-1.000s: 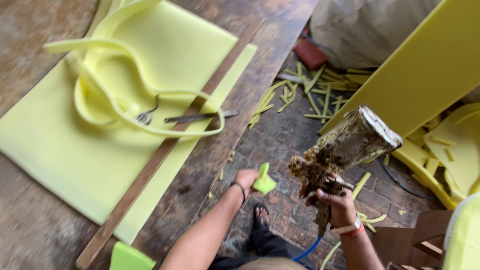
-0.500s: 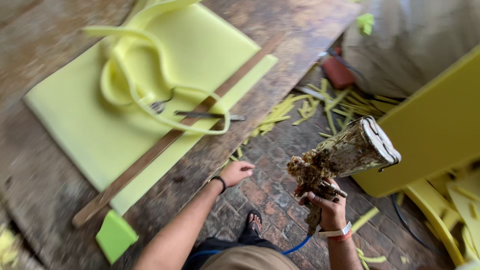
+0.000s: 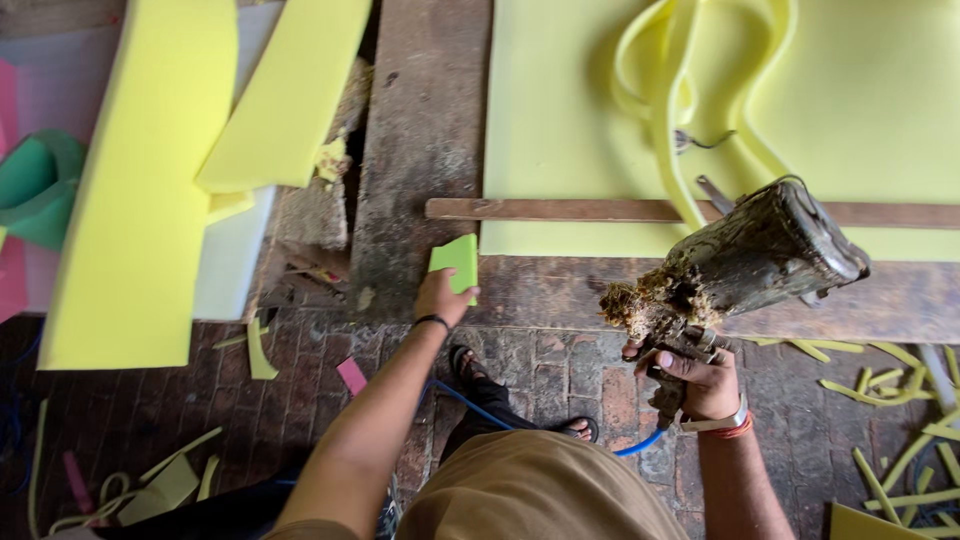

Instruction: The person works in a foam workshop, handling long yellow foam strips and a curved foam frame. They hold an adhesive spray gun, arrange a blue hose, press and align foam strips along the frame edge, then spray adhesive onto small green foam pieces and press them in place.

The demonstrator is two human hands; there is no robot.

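My right hand [image 3: 700,380] grips the handle of a dirty, glue-caked spray gun [image 3: 740,260] with a dark can on top; a blue hose [image 3: 520,420] runs from it below my arm. My left hand [image 3: 440,297] reaches to a small green foam square [image 3: 455,262] on the worn wooden table [image 3: 420,150] and holds its lower edge. A large yellow foam sheet [image 3: 560,120] lies on the table to the right, with a cut yellow foam loop [image 3: 680,90] and a long wooden strip [image 3: 560,209] on it.
Yellow foam slabs [image 3: 140,180] lean at the left beside green and pink foam [image 3: 30,185]. Foam offcuts [image 3: 890,390] litter the brick floor [image 3: 560,360]. My sandalled feet [image 3: 470,365] stand near the table edge. A metal tool [image 3: 715,190] lies behind the gun.
The view has swung left along the table. My left hand moved from the table edge onto the small green foam square. The right hand still holds the spray gun.
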